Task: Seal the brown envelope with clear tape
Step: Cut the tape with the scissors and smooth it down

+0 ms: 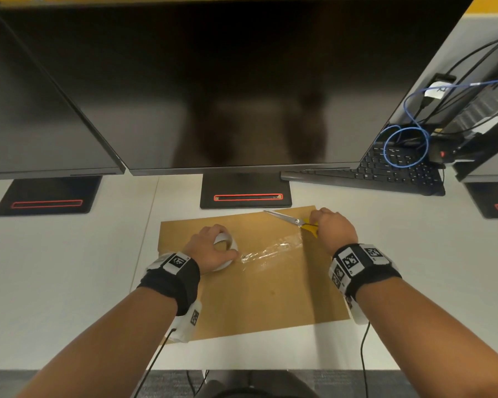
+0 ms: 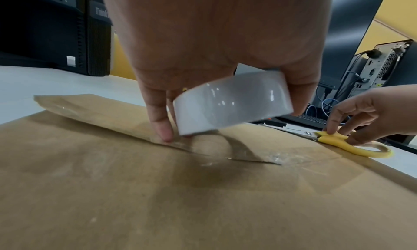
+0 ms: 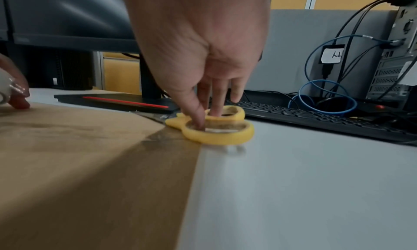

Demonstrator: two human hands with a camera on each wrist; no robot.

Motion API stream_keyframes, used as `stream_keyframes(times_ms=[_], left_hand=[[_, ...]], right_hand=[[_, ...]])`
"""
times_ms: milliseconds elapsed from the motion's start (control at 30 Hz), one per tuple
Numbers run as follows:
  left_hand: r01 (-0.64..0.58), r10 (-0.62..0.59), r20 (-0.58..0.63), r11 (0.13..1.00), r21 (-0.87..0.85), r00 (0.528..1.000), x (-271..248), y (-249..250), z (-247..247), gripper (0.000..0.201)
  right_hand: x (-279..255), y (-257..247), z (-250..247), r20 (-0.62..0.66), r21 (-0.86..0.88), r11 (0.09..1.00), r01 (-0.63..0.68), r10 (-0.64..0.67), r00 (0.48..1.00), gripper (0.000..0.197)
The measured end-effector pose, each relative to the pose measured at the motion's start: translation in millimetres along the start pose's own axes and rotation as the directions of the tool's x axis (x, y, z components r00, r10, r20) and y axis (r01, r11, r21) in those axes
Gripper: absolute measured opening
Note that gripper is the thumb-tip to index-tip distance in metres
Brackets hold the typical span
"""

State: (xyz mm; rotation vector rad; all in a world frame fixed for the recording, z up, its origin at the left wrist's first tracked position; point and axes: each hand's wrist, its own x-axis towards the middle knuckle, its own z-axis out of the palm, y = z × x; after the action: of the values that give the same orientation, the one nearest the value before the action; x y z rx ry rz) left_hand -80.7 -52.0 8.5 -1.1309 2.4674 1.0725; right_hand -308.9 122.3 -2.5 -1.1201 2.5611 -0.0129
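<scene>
Brown envelope (image 1: 259, 285) lies flat on the white desk (image 1: 69, 268), just in front of the monitor stand (image 1: 245, 193). Across it runs a wrinkled strip of clear tape (image 1: 270, 252). The left hand (image 1: 212, 249) grips the tape roll (image 2: 232, 100), tilted over the envelope. The right hand (image 1: 332, 229) has fingers hooked into the yellow-handled scissors (image 3: 216, 127) at the envelope's right edge.

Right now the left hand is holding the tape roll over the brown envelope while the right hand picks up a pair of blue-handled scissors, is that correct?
Not quite: the scissors have yellow handles, not blue, as the right wrist view shows. The rest holds: the left hand holds the tape roll over the brown envelope, and the right hand has its fingers in the handle loops.
</scene>
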Motion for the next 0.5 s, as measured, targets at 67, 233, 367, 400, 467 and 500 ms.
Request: stream_keyframes(times_ms=[67, 233, 367, 400, 467, 500], left_hand=[[-0.009, 0.009, -0.003, 0.998, 0.055, 1.0, 0, 0, 0, 0.062], [-0.067, 0.074, -0.016, 0.96, 0.272, 0.997, 1, -9, 4, 0.072], [-0.038, 0.048, -0.007, 0.867, 0.496, 0.999, -2, -7, 7, 0.088], [-0.045, 0.059, -0.01, 0.846, 0.532, 0.998, -4, -5, 7, 0.093], [-0.108, 0.137, -0.005, 0.805, 0.583, 0.991, -12, -1, 10, 0.091], [-0.157, 0.183, 0.019, 0.781, 0.604, 0.983, -17, 2, 14, 0.083]], right_hand=[[-5, -1, 1, -0.036, -0.029, 0.999, -0.02, 0.019, 0.999, 0.041], [-29, -33, 18, -0.154, 0.077, 0.957, 0.28, -0.266, 0.952, 0.033], [-49, -69, 44, -0.008, 0.13, 0.873, 0.47, -0.474, 0.881, 0.045], [-51, -75, 49, 0.004, 0.115, 0.873, 0.473, -0.477, 0.879, 0.046], [-57, -84, 58, 0.017, 0.083, 0.892, 0.445, -0.448, 0.894, 0.046], [-60, -86, 61, 0.017, 0.068, 0.898, 0.434, -0.436, 0.9, 0.049]])
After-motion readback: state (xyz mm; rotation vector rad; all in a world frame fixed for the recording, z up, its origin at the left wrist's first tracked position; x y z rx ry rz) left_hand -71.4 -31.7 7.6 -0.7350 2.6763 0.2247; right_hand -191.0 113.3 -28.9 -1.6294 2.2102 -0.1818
